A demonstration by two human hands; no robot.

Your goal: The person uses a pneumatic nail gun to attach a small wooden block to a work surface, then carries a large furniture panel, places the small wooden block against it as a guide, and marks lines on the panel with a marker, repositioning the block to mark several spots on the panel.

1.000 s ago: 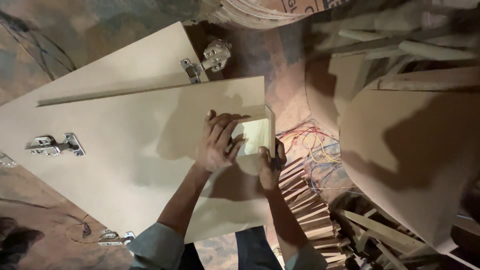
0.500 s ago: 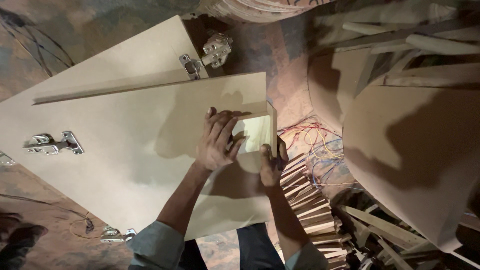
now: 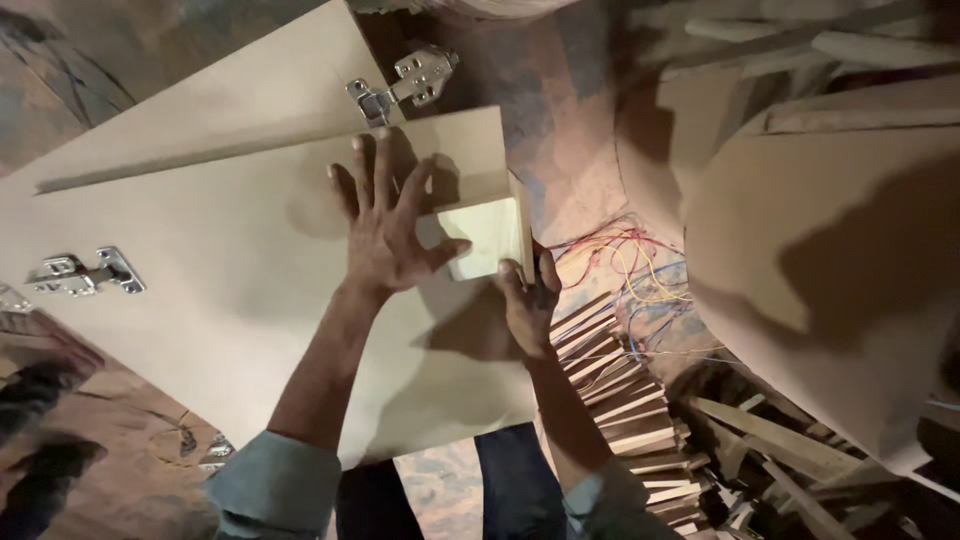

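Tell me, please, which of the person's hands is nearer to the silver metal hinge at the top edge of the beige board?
Left. The left hand lies flat on the beige board, fingertips just below the silver metal hinge; the right hand grips the small pale block lower down.

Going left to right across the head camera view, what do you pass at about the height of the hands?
Metal hinge on the pale board → left hand flat on the board → small light block → right hand at the board's edge → tangle of coloured wires → large curved brown panel.
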